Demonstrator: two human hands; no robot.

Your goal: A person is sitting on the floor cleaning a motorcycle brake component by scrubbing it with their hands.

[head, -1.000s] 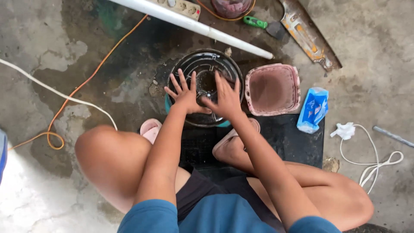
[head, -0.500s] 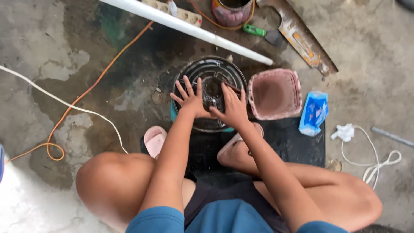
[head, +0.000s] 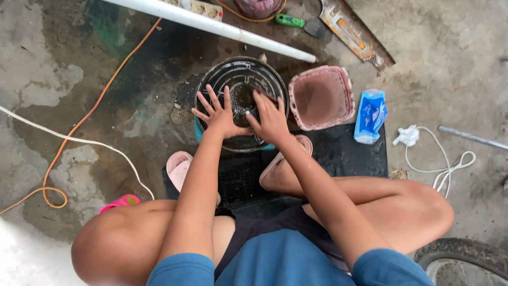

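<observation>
Both hands, left hand (head: 219,114) and right hand (head: 271,117), lie open, fingers spread, on the round black ribbed grille (head: 241,79); I judge it stiff, light, grimy, best taken at the rim.

The round grille (head: 241,79) at upper centre looks like dark, glossy wire metal (wet, by its sheen). Right of it the pink basket (head: 321,97) is matt, scuffed plastic. The blue pouch (head: 370,115) is shiny film. The floor (head: 450,63) is rough, stained concrete; the white pipe (head: 211,24) is smooth plastic.
</observation>
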